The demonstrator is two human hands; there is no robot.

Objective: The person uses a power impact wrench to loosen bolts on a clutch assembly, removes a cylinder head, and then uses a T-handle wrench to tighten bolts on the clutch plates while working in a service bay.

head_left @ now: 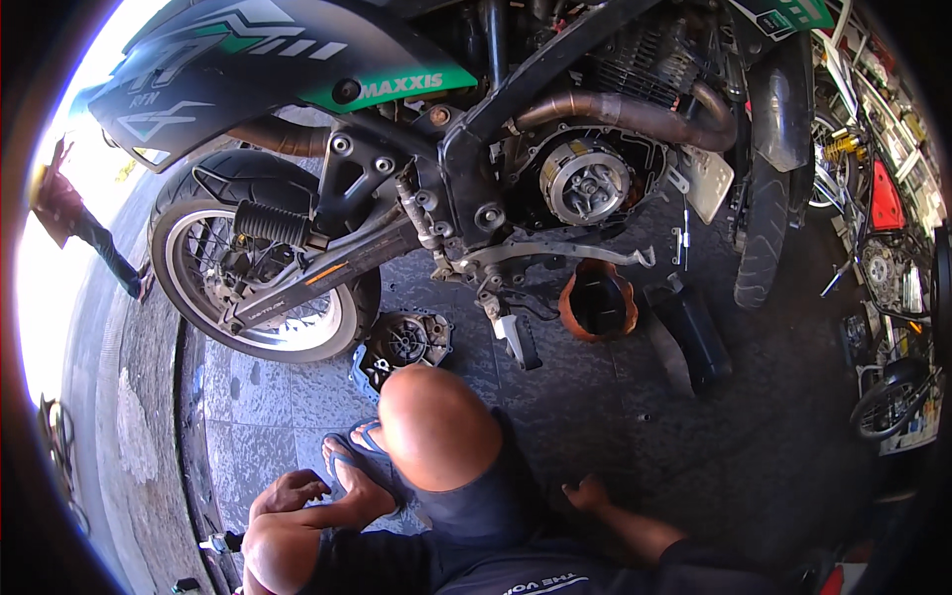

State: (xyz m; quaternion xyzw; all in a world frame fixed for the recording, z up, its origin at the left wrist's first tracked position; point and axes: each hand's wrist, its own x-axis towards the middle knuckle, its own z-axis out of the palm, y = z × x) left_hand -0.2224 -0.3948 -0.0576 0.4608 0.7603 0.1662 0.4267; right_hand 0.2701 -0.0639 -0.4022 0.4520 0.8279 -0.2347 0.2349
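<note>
My left hand (296, 491) hangs beside my left knee, fingers loosely bent and apart, holding nothing. My right hand (585, 493) is low beside my right thigh over the dark tiles, fingers partly shadowed, loosely apart, with no object visible in it. In front of my knees stands a black-and-green motorcycle (466, 139) with its engine side open, showing a round silver clutch assembly (583, 183). A removed engine cover (407, 337) with a blue edge lies by my right knee. An orange-rimmed container (627, 317) with a dark inside sits below the engine, beside a black jug (694, 332).
A person (69, 203) is on the pavement (119, 377) at the far left, past the rear wheel (188, 283). More motorcycle parts and bikes (883, 273) crowd the right side. The front tire (759, 263) and a low foot peg (516, 337) jut toward me.
</note>
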